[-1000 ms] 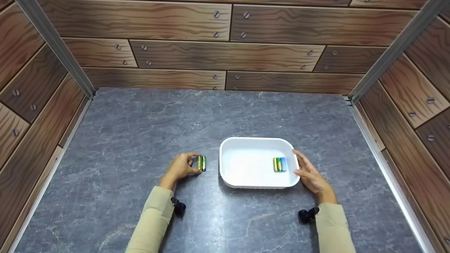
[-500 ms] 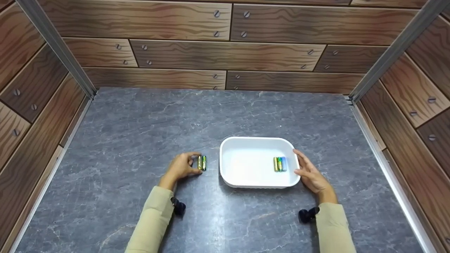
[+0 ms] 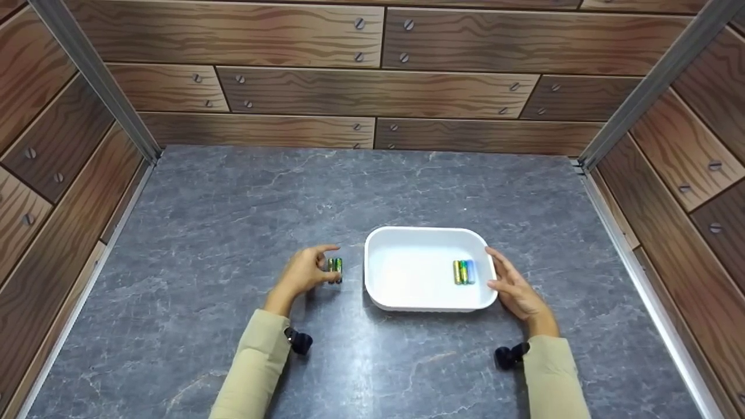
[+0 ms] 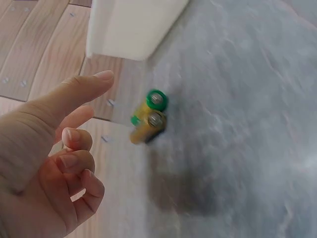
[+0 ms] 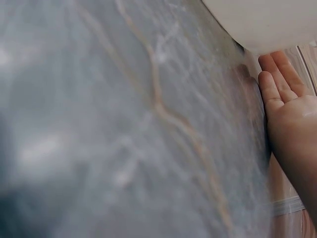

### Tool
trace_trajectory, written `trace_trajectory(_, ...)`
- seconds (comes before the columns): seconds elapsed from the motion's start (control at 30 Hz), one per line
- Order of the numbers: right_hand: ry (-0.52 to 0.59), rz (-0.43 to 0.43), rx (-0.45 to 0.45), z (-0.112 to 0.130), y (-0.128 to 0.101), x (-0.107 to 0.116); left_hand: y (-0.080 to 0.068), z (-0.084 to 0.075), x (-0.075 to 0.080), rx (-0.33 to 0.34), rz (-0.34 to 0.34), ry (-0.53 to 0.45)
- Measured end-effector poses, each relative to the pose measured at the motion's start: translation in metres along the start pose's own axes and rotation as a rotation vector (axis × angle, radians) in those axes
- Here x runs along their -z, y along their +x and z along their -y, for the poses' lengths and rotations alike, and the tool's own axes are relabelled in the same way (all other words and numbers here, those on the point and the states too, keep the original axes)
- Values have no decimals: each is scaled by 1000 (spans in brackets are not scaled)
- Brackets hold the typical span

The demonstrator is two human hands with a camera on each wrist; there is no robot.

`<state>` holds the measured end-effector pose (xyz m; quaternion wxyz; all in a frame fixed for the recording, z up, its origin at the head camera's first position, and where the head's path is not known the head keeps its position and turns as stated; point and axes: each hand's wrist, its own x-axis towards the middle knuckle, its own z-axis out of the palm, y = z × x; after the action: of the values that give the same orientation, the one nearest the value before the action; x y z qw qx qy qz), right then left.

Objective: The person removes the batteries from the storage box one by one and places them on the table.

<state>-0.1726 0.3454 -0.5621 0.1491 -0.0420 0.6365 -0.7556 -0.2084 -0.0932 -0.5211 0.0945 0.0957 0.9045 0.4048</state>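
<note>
Glossy white plastic tray [image 3: 428, 235], matt marbled-stone tabletop [image 3: 233, 203]

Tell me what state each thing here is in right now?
Left hand: fingers curled, reaching at the loose batteries, grip unclear.
Loose batteries: two, side by side on the table, outside the tray.
White tray: upright, holding batteries.
Tray batteries: lying together inside.
Right hand: open, against the tray's side.
</note>
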Motion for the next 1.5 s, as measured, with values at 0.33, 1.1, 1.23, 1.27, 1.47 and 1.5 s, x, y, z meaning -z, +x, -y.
trace_trajectory(0.33,9,18,31,-3,-1,3,1,-31,-10,-171,13,16)
trace_trajectory(1.1,78,19,126,-5,-1,0,9,-87,-52,-358,110,13)
trace_trajectory(1.23,99,39,148,-7,-2,0,12,-90,-63,-347,131,-9)
trace_trajectory(1.27,102,41,151,-7,-2,0,13,-91,-66,-345,133,-8)
trace_trajectory(1.47,107,74,164,-10,-2,-2,18,-94,-79,-334,143,6)
trace_trajectory(1.5,106,78,166,-10,-2,-3,18,-95,-81,-329,149,7)
